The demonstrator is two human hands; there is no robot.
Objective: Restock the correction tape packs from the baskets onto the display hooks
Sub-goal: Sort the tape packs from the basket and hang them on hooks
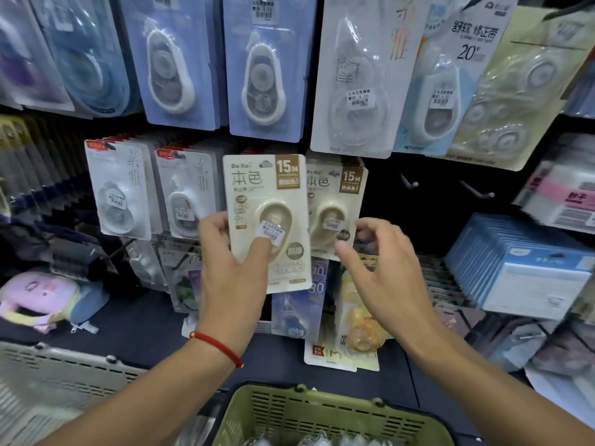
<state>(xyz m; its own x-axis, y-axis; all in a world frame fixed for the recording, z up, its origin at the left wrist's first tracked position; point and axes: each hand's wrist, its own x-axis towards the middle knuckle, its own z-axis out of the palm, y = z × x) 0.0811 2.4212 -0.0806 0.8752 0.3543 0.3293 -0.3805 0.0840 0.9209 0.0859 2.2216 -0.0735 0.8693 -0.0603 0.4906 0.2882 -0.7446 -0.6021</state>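
Left hand (231, 272) pinches the beige pack (269, 220) upright, long axis vertical, top just left of the matching hung pack (335, 207). Right hand (383, 268) beside it, fingers loosely spread, holding nothing.

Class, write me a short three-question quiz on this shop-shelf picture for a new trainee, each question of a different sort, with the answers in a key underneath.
1. True or false: the left hand holds a cream pack marked 15M.
2. Multiple choice: the right hand is A) gripping a pack, B) open with nothing in it, C) inside the basket.
3. Fill in: the basket at the bottom middle of the picture is ____ in colour.

Key
1. True: its thumb presses the front of the pack.
2. B: its fingers are spread beside the hanging cream packs.
3. Green.
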